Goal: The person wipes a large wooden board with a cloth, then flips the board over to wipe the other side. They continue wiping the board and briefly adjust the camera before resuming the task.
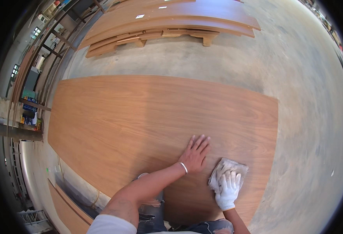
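A large brown wood-grain panel [113, 113] lies before me, reaching from the left of the view to the right. Bare except for a pale band at the wrist, my left hand [196, 156] rests flat on the panel with its fingers stretched out. To its right, my right hand [228, 191], in a white knit glove, presses a grubby grey-white rag [223, 167] against the surface close to the panel's right edge. The rag is bunched under the gloved fingers, and part of it spreads out beyond them.
Beyond the panel, more brown boards [171, 19] are stacked on wooden supports [207, 40] on the concrete floor [304, 97]. Metal shelving [43, 58] with assorted items stands along the left. Another brown board [68, 208] lies low at the near left.
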`<state>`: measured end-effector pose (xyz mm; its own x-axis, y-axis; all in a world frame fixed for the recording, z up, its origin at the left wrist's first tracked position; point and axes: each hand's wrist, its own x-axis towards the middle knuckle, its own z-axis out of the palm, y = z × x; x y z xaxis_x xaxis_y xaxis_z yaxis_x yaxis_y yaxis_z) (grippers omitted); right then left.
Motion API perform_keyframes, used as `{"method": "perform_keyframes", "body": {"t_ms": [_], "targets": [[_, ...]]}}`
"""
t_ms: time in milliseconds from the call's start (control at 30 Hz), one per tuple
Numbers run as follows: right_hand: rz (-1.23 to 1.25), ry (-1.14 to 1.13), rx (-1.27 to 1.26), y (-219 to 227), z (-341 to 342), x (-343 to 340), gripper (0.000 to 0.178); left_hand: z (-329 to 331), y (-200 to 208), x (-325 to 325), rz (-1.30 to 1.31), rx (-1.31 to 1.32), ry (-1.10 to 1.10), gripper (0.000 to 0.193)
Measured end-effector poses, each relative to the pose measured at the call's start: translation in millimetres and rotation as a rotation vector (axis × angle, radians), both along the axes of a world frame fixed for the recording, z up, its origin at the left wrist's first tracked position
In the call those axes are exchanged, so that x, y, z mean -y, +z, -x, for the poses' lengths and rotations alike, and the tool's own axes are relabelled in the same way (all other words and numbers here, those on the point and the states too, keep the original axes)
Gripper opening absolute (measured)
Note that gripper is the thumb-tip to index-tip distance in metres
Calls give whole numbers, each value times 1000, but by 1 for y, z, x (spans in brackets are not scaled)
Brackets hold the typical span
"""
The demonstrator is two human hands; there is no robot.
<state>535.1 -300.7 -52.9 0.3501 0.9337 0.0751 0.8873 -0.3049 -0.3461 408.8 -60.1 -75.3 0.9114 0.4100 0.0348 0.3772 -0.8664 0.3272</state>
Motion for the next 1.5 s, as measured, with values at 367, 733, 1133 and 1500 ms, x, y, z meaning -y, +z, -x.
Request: {"method": "perform_keyframes", "body": {"t_ms": [367, 733, 1133, 1500], "targets": [[53, 33, -35, -4, 7, 2, 65, -88, -30, -224, -199, 55, 696, 63], [79, 19, -37, 4, 10, -4, 60, -88, -33, -238, -283, 27, 762, 58], [2, 38, -8, 3, 17, -3, 60, -82, -29, -239, -256, 58, 698, 56], [65, 4, -2, -8, 20, 8, 68, 304, -1, -60, -21, -87, 732, 57]]}}
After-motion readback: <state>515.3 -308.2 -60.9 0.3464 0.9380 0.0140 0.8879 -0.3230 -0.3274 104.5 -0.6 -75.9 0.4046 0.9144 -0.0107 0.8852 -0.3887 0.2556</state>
